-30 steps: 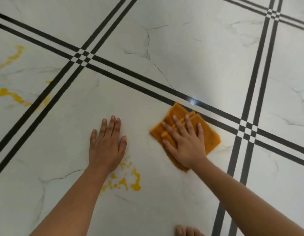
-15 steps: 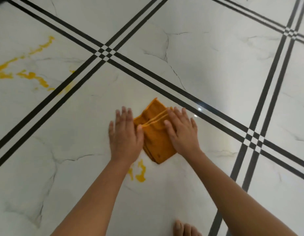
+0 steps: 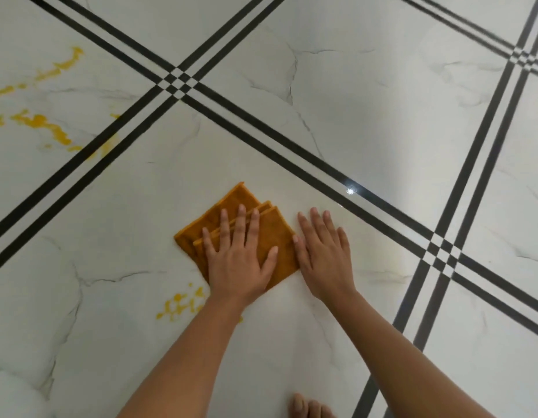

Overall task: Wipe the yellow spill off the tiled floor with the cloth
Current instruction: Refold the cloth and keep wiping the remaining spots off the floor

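Head view: folded orange cloth [image 3: 278, 233] on white tiled floor [image 3: 352, 101]
Left hand [image 3: 237, 262] presses it flat-fingered beside yellow spill [image 3: 177, 307]; right hand [image 3: 325, 260] rests released on floor alongside.

The tiled floor [image 3: 382, 101] is patterned as white marble with thin grey veins and crossed by paired black stripes [image 3: 261, 140], checkered where they meet. The cloth [image 3: 231, 203] is coloured orange-brown. A yellow spill [image 3: 177, 306] is seen near left, and more yellow streaks [image 3: 44, 125] far left.

Bright, even light covers the glossy tiled floor [image 3: 367, 95], with one small glare spot [image 3: 349, 191] and slightly soft focus.
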Action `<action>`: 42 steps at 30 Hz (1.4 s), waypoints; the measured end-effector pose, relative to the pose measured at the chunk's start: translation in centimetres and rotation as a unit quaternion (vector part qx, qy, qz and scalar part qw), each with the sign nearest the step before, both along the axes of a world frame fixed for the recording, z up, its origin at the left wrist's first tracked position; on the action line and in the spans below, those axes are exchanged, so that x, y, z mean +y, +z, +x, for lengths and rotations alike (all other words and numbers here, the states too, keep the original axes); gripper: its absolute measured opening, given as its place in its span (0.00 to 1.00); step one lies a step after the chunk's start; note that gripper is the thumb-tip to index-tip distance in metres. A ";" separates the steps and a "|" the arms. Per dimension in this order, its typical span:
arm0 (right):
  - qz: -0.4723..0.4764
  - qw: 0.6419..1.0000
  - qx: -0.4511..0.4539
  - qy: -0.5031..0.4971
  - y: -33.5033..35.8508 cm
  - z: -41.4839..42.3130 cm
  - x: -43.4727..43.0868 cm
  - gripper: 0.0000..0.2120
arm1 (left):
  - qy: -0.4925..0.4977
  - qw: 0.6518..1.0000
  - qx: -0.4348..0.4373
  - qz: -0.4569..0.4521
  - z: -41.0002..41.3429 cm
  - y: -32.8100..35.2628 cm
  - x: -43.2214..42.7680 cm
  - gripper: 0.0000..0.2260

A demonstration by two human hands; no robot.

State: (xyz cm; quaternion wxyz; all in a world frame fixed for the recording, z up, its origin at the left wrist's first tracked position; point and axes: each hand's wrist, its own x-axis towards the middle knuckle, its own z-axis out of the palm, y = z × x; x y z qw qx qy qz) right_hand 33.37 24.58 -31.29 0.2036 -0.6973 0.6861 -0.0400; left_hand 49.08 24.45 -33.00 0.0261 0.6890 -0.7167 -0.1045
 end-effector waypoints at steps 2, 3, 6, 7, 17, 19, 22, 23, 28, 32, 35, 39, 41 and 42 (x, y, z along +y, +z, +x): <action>0.005 1.000 -0.009 0.015 0.0 1.2 -0.3 0.31 | 0.030 0.999 -0.013 -0.004 2.1 -0.2 -1.6 0.33; 0.006 1.000 -0.013 0.022 0.1 1.8 -0.2 0.31 | 0.058 0.998 -0.012 0.001 2.8 -0.2 -1.9 0.33; 0.003 0.999 -0.024 0.039 0.2 3.1 0.6 0.32 | 0.087 0.996 -0.004 0.000 3.2 0.4 2.2 0.34; 0.003 0.998 -0.027 0.049 0.1 3.7 1.2 0.32 | 0.081 0.997 -0.009 0.008 3.2 0.6 4.9 0.35; -0.001 0.998 -0.004 0.070 0.0 4.8 3.8 0.31 | 0.179 0.984 0.001 0.024 3.6 0.7 9.7 0.36; 0.006 0.996 0.015 0.084 0.0 4.9 4.4 0.31 | 0.154 0.987 -0.007 0.041 2.6 1.2 13.0 0.37; 0.010 0.995 0.012 0.094 -0.2 5.5 5.0 0.31 | 0.168 0.985 -0.022 0.036 4.0 0.6 11.3 0.37; 0.011 0.995 0.011 0.097 -0.2 5.7 5.1 0.31 | 0.194 0.980 -0.023 0.030 4.8 0.5 9.7 0.37; 0.010 0.994 0.020 0.104 -0.5 5.7 5.3 0.30 | 0.263 0.964 -0.009 0.025 5.5 0.5 8.3 0.36; -0.008 0.993 0.049 0.107 -1.3 5.7 5.8 0.27 | 0.211 0.977 -0.028 0.032 4.4 0.7 10.6 0.35; -0.014 0.993 0.043 0.108 -1.4 5.7 5.8 0.26 | 0.234 0.972 -0.021 0.025 6.5 0.1 7.1 0.36; -0.015 0.993 0.043 0.109 -1.4 5.6 5.8 0.26 | 0.275 0.961 -0.001 0.017 5.4 0.2 8.4 0.35; -0.012 0.993 0.051 0.109 -1.4 5.6 5.8 0.26 | 0.260 0.965 -0.011 0.032 4.1 0.5 10.7 0.35; -0.013 0.993 0.053 0.109 -1.5 5.6 5.8 0.26 | 0.254 0.967 -0.016 0.035 4.0 0.5 10.8 0.35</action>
